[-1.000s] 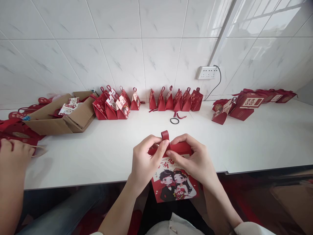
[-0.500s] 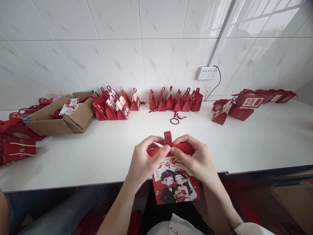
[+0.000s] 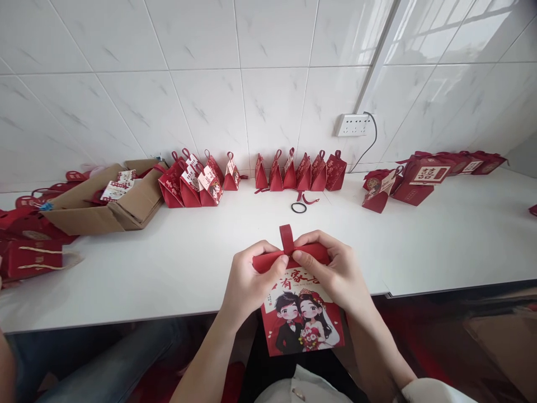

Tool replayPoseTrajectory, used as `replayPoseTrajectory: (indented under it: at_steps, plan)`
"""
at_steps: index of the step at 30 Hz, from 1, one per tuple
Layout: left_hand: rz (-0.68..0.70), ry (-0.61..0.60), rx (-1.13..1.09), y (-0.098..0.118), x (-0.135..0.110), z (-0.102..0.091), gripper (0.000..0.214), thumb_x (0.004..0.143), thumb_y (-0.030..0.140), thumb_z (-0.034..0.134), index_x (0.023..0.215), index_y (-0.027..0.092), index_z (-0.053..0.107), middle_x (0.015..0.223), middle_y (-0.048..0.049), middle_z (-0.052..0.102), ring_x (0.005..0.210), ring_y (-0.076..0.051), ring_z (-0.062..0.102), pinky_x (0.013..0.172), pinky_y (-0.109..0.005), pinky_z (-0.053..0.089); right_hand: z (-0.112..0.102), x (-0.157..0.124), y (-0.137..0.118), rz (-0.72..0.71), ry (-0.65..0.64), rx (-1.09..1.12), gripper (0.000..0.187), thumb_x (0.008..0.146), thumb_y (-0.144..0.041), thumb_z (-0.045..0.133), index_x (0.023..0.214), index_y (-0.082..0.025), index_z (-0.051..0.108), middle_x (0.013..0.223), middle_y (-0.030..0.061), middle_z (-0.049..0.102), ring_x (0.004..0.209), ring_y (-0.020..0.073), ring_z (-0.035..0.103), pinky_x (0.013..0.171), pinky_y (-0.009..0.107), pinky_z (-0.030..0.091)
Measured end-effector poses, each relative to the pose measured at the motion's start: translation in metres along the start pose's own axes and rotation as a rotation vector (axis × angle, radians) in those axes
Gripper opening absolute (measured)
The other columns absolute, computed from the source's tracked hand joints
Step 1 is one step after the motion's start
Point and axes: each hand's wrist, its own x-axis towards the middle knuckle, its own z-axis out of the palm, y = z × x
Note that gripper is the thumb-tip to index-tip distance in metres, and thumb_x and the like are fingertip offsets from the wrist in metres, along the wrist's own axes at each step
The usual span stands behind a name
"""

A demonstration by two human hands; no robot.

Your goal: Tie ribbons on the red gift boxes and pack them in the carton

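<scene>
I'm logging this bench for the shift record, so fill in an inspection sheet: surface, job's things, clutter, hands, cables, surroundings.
Surface: white tabletop, no spill seen.
Job's things: red couple-print packaging, held at the near edge; red loop strap stands up from its top.
Clutter: black ring and red ribbon scrap before a row of small red boxes; cardboard box to the left.
Hands: left hand and right hand grip the packaging's top beside the strap.
Cables: dark cable drops from the wall socket toward the tabletop.
Surroundings: tiled wall behind; another person's jeans-clad leg, lower left.
</scene>
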Motion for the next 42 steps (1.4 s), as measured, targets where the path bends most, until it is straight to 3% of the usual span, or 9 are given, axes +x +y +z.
replayPoseTrajectory:
  at_steps: [3, 7, 12, 14, 22, 24, 29, 34, 42]
  plan:
    - [0.002, -0.012, -0.008, -0.002, 0.0, 0.0, 0.022, 0.08, 0.034, 0.06, 0.066, 0.017, 0.057, 0.055, 0.0048, 0.052, 0.05, -0.007, 0.044, 0.046, -0.017, 0.035, -0.002, 0.001, 0.0, -0.044, 0.0, -0.047, 0.009, 0.084, -0.026, 0.057, 0.089, -0.02, 0.063, 0.079, -0.0009, 0.067, 0.065, 0.0098, 0.061, 0.057, 0.019, 0.048]
    - [0.053, -0.061, 0.037, 0.0, 0.0, 0.002, 0.019, 0.08, 0.029, 0.059, 0.067, 0.016, 0.057, 0.059, 0.0041, 0.054, 0.054, -0.008, 0.046, 0.051, -0.018, 0.037, -0.006, 0.005, 0.002, -0.093, -0.006, -0.103, 0.03, 0.079, -0.03, 0.066, 0.106, -0.02, 0.06, 0.074, -0.0009, 0.068, 0.072, 0.0139, 0.065, 0.073, 0.026, 0.053]
    - [0.045, -0.138, 0.06, 0.0, -0.002, 0.002, 0.016, 0.08, 0.025, 0.057, 0.067, 0.017, 0.054, 0.059, 0.005, 0.054, 0.053, -0.008, 0.046, 0.051, -0.018, 0.037, -0.006, 0.003, 0.003, 0.015, -0.06, -0.044, 0.016, 0.079, -0.032, 0.064, 0.074, -0.016, 0.064, 0.073, 0.0019, 0.067, 0.064, 0.0134, 0.064, 0.054, 0.022, 0.051]
    - [0.036, -0.162, 0.054, -0.001, -0.003, 0.001, 0.017, 0.081, 0.026, 0.056, 0.067, 0.017, 0.053, 0.058, 0.0054, 0.053, 0.052, -0.007, 0.045, 0.049, -0.018, 0.037, -0.006, 0.002, 0.004, 0.051, -0.051, -0.01, 0.017, 0.079, -0.032, 0.064, 0.073, -0.016, 0.062, 0.068, 0.0006, 0.064, 0.057, 0.0113, 0.06, 0.047, 0.02, 0.046]
    - [-0.013, -0.246, 0.116, -0.003, -0.005, 0.002, 0.012, 0.079, 0.022, 0.056, 0.068, 0.018, 0.056, 0.061, 0.0043, 0.054, 0.056, -0.009, 0.048, 0.054, -0.019, 0.04, -0.006, 0.005, 0.009, 0.037, -0.08, -0.076, 0.029, 0.083, -0.04, 0.061, 0.067, -0.016, 0.061, 0.059, -0.0011, 0.06, 0.05, 0.0086, 0.051, 0.047, 0.02, 0.041]
    - [-0.008, -0.236, 0.107, -0.003, -0.004, 0.001, 0.012, 0.079, 0.023, 0.056, 0.069, 0.018, 0.057, 0.061, 0.0044, 0.055, 0.055, -0.009, 0.049, 0.053, -0.019, 0.04, -0.006, 0.006, 0.011, 0.037, -0.048, -0.046, 0.03, 0.082, -0.043, 0.062, 0.067, -0.016, 0.062, 0.061, 0.0, 0.062, 0.051, 0.0092, 0.053, 0.047, 0.02, 0.042]
    - [-0.026, -0.112, 0.052, 0.001, 0.0, -0.005, 0.017, 0.079, 0.028, 0.06, 0.067, 0.016, 0.06, 0.06, 0.0033, 0.058, 0.056, -0.009, 0.051, 0.052, -0.019, 0.04, -0.009, 0.004, 0.008, -0.009, -0.117, -0.047, 0.035, 0.077, -0.04, 0.068, 0.104, -0.018, 0.063, 0.081, 0.0034, 0.07, 0.073, 0.0157, 0.064, 0.062, 0.023, 0.051]
    - [-0.04, -0.054, 0.01, 0.009, -0.001, -0.008, 0.021, 0.078, 0.032, 0.061, 0.066, 0.016, 0.061, 0.058, 0.0023, 0.056, 0.053, -0.01, 0.049, 0.049, -0.02, 0.039, -0.009, -0.001, -0.002, 0.108, -0.183, -0.039, 0.019, 0.081, -0.035, 0.06, 0.077, -0.016, 0.064, 0.063, -0.0007, 0.061, 0.051, 0.0094, 0.053, 0.045, 0.019, 0.042]
    - [0.108, 0.034, 0.182, 0.012, -0.009, -0.006, 0.019, 0.08, 0.027, 0.058, 0.065, 0.017, 0.058, 0.059, 0.0026, 0.059, 0.054, -0.01, 0.052, 0.051, -0.019, 0.041, -0.006, 0.001, 0.0, 0.097, -0.146, -0.059, 0.019, 0.075, -0.034, 0.065, 0.071, -0.016, 0.064, 0.058, -0.0026, 0.057, 0.048, 0.0071, 0.045, 0.043, 0.017, 0.039]
